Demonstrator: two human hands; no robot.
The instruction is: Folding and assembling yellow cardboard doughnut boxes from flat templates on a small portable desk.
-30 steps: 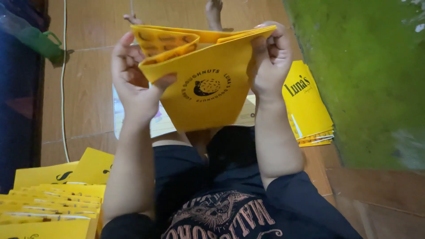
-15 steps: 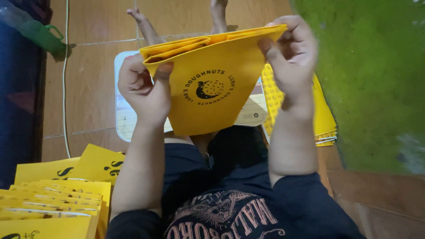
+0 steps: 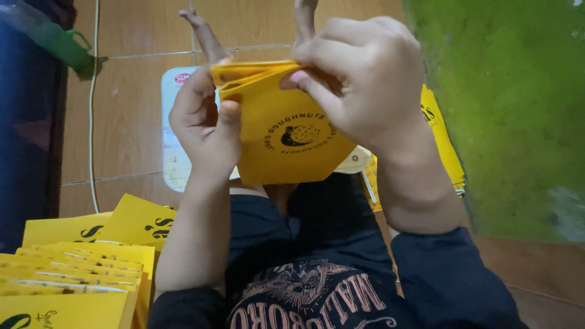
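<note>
I hold a yellow cardboard box blank (image 3: pixel 286 131) with a round black print up in front of me, over my lap. My left hand (image 3: pixel 204 122) pinches its left edge, thumb on the front face. My right hand (image 3: pixel 362 85) covers the top right corner, fingers pressing the top flaps together. The box is folded nearly flat, its upper flaps bunched between both hands. My legs and feet stretch out behind it.
A stack of folded yellow boxes (image 3: pixel 73 274) sits at the lower left. More flat yellow blanks (image 3: pixel 442 137) lie at the right beside a green wall (image 3: pixel 506 91). A white board (image 3: pixel 173 134) lies on the tiled floor. A green bag (image 3: pixel 58 39) and a cord (image 3: pixel 92 122) are at the left.
The open top of the box has been pressed shut and flatter. My right hand slid inward over the top corner, and the view has moved closer to the box.
</note>
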